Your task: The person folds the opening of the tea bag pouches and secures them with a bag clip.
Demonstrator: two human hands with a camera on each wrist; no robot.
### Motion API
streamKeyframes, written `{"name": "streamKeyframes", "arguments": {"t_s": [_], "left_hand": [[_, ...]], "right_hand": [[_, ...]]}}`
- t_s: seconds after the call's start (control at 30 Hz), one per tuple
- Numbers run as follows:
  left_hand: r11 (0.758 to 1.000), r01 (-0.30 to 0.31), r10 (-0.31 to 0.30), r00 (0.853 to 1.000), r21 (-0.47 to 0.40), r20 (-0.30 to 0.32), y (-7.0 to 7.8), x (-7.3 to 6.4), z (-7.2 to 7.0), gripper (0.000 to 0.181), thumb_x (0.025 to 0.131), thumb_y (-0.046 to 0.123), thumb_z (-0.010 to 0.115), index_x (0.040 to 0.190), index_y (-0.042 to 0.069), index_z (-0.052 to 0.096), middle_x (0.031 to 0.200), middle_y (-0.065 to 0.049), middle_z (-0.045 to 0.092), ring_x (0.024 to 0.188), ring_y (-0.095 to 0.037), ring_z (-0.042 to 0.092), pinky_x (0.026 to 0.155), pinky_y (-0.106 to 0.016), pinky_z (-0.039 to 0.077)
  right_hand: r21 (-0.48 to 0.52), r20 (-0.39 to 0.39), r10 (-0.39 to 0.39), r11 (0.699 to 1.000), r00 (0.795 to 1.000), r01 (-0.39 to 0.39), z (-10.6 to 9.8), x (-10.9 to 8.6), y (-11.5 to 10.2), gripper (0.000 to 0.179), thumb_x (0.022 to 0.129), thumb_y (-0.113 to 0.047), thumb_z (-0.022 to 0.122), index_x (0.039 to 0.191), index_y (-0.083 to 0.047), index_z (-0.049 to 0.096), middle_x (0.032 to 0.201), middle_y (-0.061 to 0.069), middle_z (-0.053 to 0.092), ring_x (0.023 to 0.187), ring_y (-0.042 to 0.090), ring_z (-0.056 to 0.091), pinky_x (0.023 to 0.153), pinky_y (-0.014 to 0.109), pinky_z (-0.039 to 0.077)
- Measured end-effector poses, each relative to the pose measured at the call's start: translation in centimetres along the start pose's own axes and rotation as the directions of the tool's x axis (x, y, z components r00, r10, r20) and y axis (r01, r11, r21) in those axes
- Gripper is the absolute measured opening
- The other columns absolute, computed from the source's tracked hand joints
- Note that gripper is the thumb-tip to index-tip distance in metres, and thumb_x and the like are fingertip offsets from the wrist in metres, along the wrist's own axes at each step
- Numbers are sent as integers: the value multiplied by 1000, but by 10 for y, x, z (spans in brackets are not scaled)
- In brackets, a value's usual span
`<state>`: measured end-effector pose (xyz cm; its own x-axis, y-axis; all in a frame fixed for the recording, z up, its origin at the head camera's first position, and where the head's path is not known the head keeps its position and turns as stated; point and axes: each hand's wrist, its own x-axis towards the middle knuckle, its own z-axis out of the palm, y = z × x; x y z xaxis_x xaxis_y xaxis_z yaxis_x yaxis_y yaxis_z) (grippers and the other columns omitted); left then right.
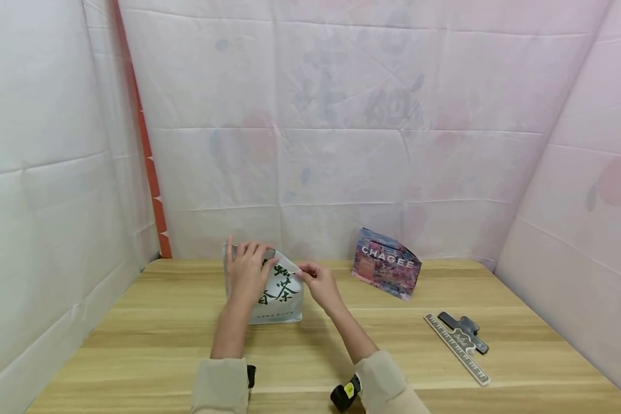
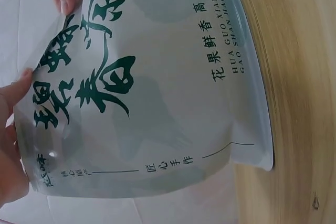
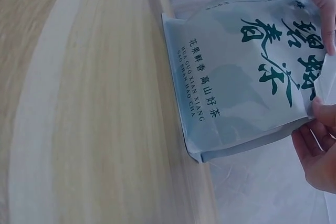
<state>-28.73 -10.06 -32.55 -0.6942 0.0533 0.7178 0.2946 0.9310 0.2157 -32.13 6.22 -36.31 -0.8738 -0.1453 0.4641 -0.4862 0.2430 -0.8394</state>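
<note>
A pale tea pouch (image 1: 284, 302) with large dark green characters stands upright on the wooden table. My left hand (image 1: 246, 273) grips its top edge from the left, with the thumb on the front face and the other fingers over the back. At the top right corner, my right hand (image 1: 321, 284) pinches the rim between thumb and fingers. The left wrist view shows the pouch front (image 2: 168, 93) close up, its top edge dipping between the two hands. In the right wrist view the thumb of my right hand (image 3: 320, 156) lies on the front near the rim. The pouch's inside is hidden.
Right of the pouch, at the table's back, stands a purple and blue CHAGEE package (image 1: 385, 267). Nearer on the right lie a black clip (image 1: 450, 321) and a long pale strip (image 1: 447, 339) with key-like markings. White cloth walls (image 1: 341, 144) enclose the table (image 1: 300, 374).
</note>
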Motion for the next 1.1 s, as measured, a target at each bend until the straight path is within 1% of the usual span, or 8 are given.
{"name": "streamKeyframes", "arguments": {"t_s": [0.13, 0.23, 0.5, 0.6, 0.73, 0.9, 1.0, 1.1], "left_hand": [[999, -13, 11, 998, -35, -67, 1, 1, 4, 20, 80, 25, 70, 96, 12, 65, 99, -4, 61, 103, -26, 48, 108, -46, 4], [999, -14, 9, 995, -47, -97, 1, 1, 4, 20, 79, 22, 72, 94, 11, 65, 97, -5, 62, 101, -27, 49, 108, -45, 4], [998, -10, 4, 996, -56, -94, 0, 3, 5, 21, 78, 23, 72, 94, 11, 65, 98, -5, 62, 101, -27, 49, 107, -46, 7], [999, -4, 0, 997, -53, -83, 1, 3, 6, 21, 78, 23, 72, 94, 12, 65, 97, -5, 62, 101, -26, 49, 107, -47, 8], [998, 1, -6, 997, -56, -78, 2, 3, 7, 21, 78, 23, 72, 95, 12, 66, 98, -4, 62, 102, -26, 49, 107, -47, 9], [998, 14, -18, 997, -62, -73, 1, 3, 7, 21, 78, 23, 72, 96, 12, 66, 98, -4, 62, 103, -27, 48, 108, -43, 6], [998, 18, -22, 997, -56, -72, 0, 3, 6, 21, 79, 23, 72, 96, 12, 66, 98, -5, 61, 103, -27, 48, 108, -43, 5], [999, 20, -23, 997, -51, -70, 0, 4, 5, 21, 79, 23, 72, 96, 12, 66, 98, -4, 61, 103, -27, 48, 108, -43, 5]], "right_hand": [[8, 3, 5, 1000, 1000, -5, -5, -8, -23, 11, 85, 4, 61, 91, 12, 64, 86, 21, 64, 77, 25, 58, 63, 26, 46], [-2, 18, 2, 1000, 1000, -2, -6, -11, -32, 12, 85, 5, 60, 93, 13, 63, 87, 23, 63, 79, 28, 59, 65, 27, 47], [-14, 90, -41, 999, 995, 42, -12, -13, -38, 16, 85, 8, 58, 99, 15, 61, 93, 26, 61, 89, 37, 59, 77, 43, 49], [11, 106, -50, 999, 993, 49, -19, -11, -39, 17, 85, 9, 57, 101, 16, 59, 95, 28, 60, 91, 39, 58, 80, 45, 48], [25, 81, -91, 996, 993, 89, -30, -6, -33, 15, 84, 11, 57, 99, 15, 60, 94, 26, 61, 91, 38, 58, 81, 43, 48], [-132, 54, -172, 975, 984, 177, -51, -5, -28, 13, 83, 7, 62, 95, 6, 65, 91, 16, 65, 85, 29, 62, 77, 36, 50], [-258, 74, -207, 941, 976, 219, -68, -8, -35, 12, 83, 4, 64, 94, 2, 67, 89, 11, 65, 83, 24, 62, 76, 34, 51], [-344, 114, -236, 902, 965, 261, -88, -13, -39, 12, 83, 4, 64, 94, 1, 66, 89, 10, 65, 82, 22, 63, 73, 31, 51]]}}
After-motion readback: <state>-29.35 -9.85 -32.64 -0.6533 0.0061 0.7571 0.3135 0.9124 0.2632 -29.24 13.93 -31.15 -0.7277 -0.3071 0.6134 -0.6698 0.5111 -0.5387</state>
